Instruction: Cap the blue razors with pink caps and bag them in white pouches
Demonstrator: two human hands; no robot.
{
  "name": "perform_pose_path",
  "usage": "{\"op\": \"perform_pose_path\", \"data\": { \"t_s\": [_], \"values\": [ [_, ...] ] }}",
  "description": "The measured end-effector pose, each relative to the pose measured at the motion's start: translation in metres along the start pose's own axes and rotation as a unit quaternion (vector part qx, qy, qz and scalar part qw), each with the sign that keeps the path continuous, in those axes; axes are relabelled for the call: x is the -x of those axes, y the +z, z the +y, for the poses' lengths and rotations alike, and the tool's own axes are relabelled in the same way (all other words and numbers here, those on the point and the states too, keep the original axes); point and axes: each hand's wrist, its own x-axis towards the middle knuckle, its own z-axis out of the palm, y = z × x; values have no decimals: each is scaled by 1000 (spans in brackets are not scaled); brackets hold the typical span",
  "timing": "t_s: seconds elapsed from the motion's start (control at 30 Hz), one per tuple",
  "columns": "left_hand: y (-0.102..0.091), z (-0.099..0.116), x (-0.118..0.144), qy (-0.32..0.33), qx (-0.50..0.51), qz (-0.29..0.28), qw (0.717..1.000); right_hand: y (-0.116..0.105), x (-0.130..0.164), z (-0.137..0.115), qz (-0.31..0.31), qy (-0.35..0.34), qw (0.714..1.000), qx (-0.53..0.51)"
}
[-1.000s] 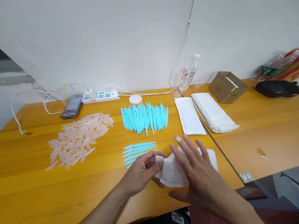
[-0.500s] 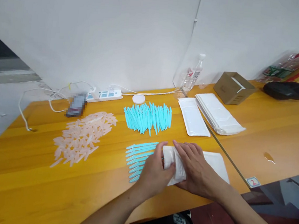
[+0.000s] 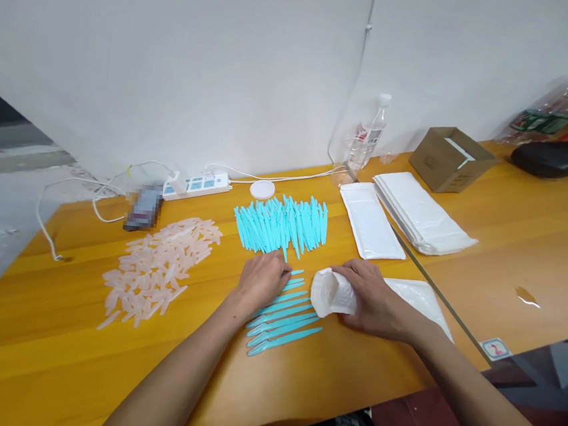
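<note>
Two hands: both low over the near edge of the worktop [image 3: 74, 353], one at a row of blue pieces, one at a white pouch.
Pink pile: pale pink plastic pieces [image 3: 158, 268] heaped loosely toward the left edge, untouched.
Far-edge clutter: a power strip [image 3: 197, 183] with its cables, and a round white disc [image 3: 263, 189] by the wall.
Blue heap: many turquoise sticks [image 3: 283, 223] stacked near the middle of the far edge.
Left hand: left hand [image 3: 260, 281] rests palm down on the far end of the laid-out row, fingers [image 3: 279, 266] lightly bunched over the topmost pieces; whether they pinch one I cannot tell.
Laid-out row: turquoise sticks in a row [image 3: 281, 320] lie side by side just by the near edge, between the two hands.
Right hand: right hand [image 3: 373, 302] grips the white pouch [image 3: 331, 292], fingers wrapped round it so its mouth gapes toward the row.
Spare pouches: flat white pouches [image 3: 371, 221] and a thicker stack [image 3: 422, 213] lie toward the far right; a cardboard box [image 3: 452, 161] and a bottle [image 3: 366, 140] stand beyond.
Step in hand: likely gathering the row for filling the opened pouch.
Next move calls for: judging by the layout, pinching the sticks together as a bundle and steering their tips into the mouth while the other hand keeps it wide.
</note>
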Motion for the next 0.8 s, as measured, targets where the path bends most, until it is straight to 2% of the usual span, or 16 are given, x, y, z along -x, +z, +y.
{"op": "perform_pose_path", "data": {
  "t_s": [0.1,0.13,0.2,0.27,0.37,0.43,0.5,0.57,0.63,0.73,0.8],
  "values": [
    [-2,2,0,13,5,9,1000,0,-4,3,-17,4,1000,-4],
    [-6,2,2,23,22,26,999,-2,-4,3,-20,8,1000,-5],
    [-19,0,11,39,100,98,989,-5,-6,2,-26,21,999,-11],
    [-33,-1,22,27,241,198,950,-7,-9,0,-34,35,999,-24],
    [-42,1,39,-36,439,297,847,-7,-15,-6,-29,32,998,-54],
    [-35,4,48,-78,504,318,799,-4,-18,-9,-17,19,997,-67],
    [-19,7,54,-121,525,315,782,0,-22,-12,-12,10,997,-75],
    [-1,11,57,-148,507,294,796,3,-25,-14,-13,6,997,-80],
    [14,20,56,-132,456,270,838,6,-29,-17,-10,-1,996,-83],
    [26,37,48,-41,371,205,905,10,-36,-21,-6,-27,996,-84],
    [26,45,39,32,318,136,938,13,-38,-21,-8,-47,996,-80]
  ]
}}
